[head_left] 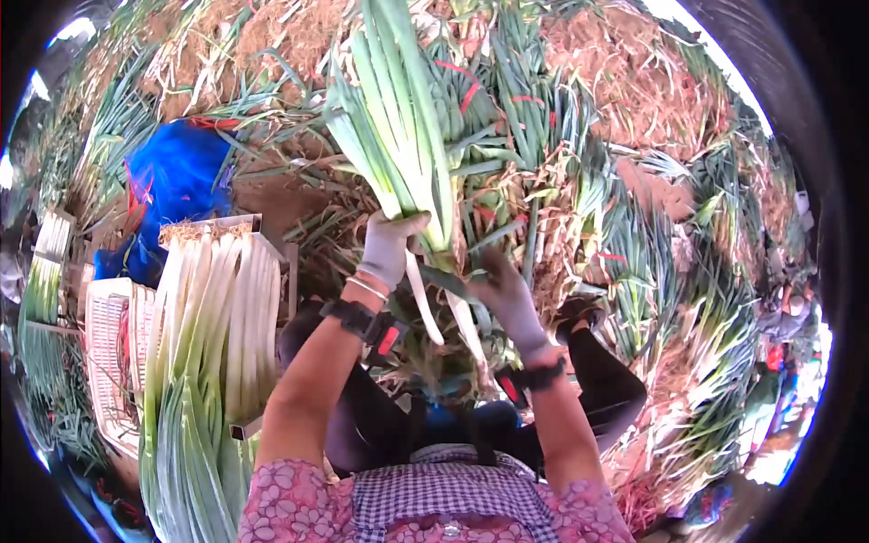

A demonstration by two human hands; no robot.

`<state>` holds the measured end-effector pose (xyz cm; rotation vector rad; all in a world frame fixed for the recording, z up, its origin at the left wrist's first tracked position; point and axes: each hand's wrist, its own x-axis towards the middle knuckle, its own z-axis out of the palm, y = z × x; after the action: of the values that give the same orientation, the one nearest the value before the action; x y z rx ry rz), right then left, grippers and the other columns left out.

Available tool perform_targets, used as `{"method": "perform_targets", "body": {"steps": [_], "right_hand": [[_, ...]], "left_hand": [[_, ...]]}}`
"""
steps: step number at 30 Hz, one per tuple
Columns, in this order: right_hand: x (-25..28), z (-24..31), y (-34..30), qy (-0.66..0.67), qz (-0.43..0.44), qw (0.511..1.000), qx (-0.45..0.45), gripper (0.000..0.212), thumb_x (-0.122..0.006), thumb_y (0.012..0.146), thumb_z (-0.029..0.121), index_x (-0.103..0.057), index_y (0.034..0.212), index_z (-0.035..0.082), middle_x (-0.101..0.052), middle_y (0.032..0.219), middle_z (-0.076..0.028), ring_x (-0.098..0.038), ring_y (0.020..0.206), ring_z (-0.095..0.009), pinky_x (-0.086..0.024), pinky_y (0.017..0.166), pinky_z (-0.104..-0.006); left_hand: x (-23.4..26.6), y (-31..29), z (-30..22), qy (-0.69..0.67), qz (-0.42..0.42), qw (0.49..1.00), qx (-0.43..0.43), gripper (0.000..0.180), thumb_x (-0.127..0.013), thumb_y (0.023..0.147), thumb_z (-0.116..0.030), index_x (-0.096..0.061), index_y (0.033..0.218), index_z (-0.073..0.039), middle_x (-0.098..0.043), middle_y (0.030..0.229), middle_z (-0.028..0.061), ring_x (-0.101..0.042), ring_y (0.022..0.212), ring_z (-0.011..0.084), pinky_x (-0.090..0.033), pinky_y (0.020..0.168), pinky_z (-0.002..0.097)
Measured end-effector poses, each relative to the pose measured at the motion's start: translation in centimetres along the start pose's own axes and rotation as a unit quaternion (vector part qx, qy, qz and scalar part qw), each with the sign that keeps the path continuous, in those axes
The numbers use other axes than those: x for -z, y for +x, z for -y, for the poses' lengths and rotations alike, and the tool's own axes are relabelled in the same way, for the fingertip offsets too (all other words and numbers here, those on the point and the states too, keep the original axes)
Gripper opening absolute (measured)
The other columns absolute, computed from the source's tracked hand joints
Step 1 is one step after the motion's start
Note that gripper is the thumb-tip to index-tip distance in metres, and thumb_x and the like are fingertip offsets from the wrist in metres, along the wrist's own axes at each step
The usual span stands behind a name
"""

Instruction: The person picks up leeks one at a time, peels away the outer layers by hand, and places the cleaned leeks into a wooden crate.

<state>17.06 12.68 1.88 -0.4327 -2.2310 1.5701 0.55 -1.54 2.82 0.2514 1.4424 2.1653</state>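
Observation:
In front of my chest, my left hand [392,246], in a pale glove, is closed round the stalks of a few long green onions [407,145]. Their leaves fan up and away from me, while white root ends hang below the hand. My gloved right hand [509,297] is just right of those stalks, its fingers bent and partly blurred. A dark green onion leaf [445,282] runs from the stalks to this hand, which appears closed on its end.
To my left, trimmed green onions [204,317] lie in a metal-framed rack [258,226]. Beside it stand a white plastic basket [110,362] and a blue bag [181,172]. Untrimmed onions [525,100], some tied with red bands, and dry peelings [634,72] cover the ground ahead and right.

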Motion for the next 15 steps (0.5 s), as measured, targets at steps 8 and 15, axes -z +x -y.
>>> {"method": "perform_targets", "body": {"steps": [8,15], "right_hand": [[-11.8,-4.0,4.4,0.199,-0.057,0.977,0.052,0.019,-0.060,0.088,0.006,-0.061,0.105,-0.003,-0.065,0.084,-0.009,-0.061,0.071,-0.015,-0.050,0.064,-0.0269],[-2.8,-12.6,-5.2,-0.224,0.163,0.904,-0.325,0.059,-0.068,0.084,0.028,-0.049,0.134,0.002,-0.055,0.129,-0.019,-0.052,0.121,-0.031,-0.040,0.103,-0.0354]], "left_hand": [[1.6,-2.3,-3.7,0.092,-0.017,0.994,-0.064,0.015,-0.070,0.084,-0.017,-0.067,0.080,-0.003,-0.055,0.060,-0.0021,-0.042,0.046,0.0063,-0.033,0.044,0.0230],[2.0,-1.4,-5.8,0.068,0.023,0.994,-0.081,0.012,-0.069,0.084,-0.010,-0.068,0.089,0.000,-0.060,0.067,-0.0011,-0.047,0.049,0.0054,-0.036,0.045,0.0210]]}}
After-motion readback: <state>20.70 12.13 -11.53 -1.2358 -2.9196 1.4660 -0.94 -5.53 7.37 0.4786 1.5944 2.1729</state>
